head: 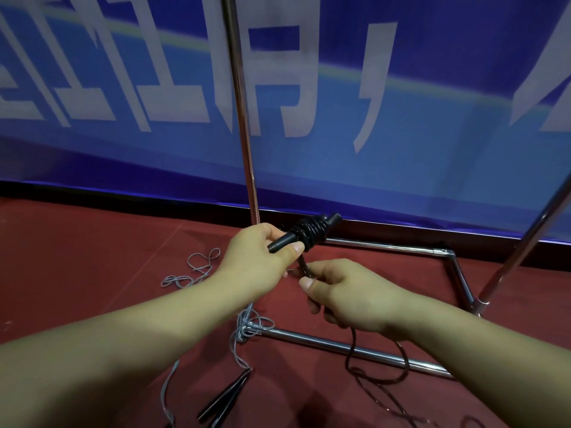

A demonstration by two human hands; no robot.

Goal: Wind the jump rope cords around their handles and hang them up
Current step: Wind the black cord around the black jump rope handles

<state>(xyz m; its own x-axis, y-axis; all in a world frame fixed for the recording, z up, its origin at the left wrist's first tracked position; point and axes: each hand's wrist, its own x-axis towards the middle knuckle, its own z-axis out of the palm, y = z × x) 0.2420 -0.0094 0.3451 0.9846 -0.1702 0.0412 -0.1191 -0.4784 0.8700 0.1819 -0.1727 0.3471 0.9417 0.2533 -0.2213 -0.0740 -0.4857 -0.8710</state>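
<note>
Jump rope handles (304, 234) held mid-air w/ several dark coils on, left hand (256, 257) gripping grip end, right hand (346, 296) pinching loose cord (352, 350) below; winding step, next: feed slack round, keep tension; grey rope (200, 270) on floor untouched

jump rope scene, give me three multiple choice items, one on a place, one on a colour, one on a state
1. Where does the grey cord lie?
A. on the red floor
B. over the rack's top bar
C. in the right hand

2. What colour is the handle in the left hand?
A. white
B. black
C. yellow

3. How is the dark cord on that handle?
A. fully loose
B. partly wound, rest trailing down
C. cut in two

Answers: 1 A, it loops loosely on the floor. 2 B, it shows black. 3 B, coils sit on the handle while the right hand grips the trailing cord.
</note>
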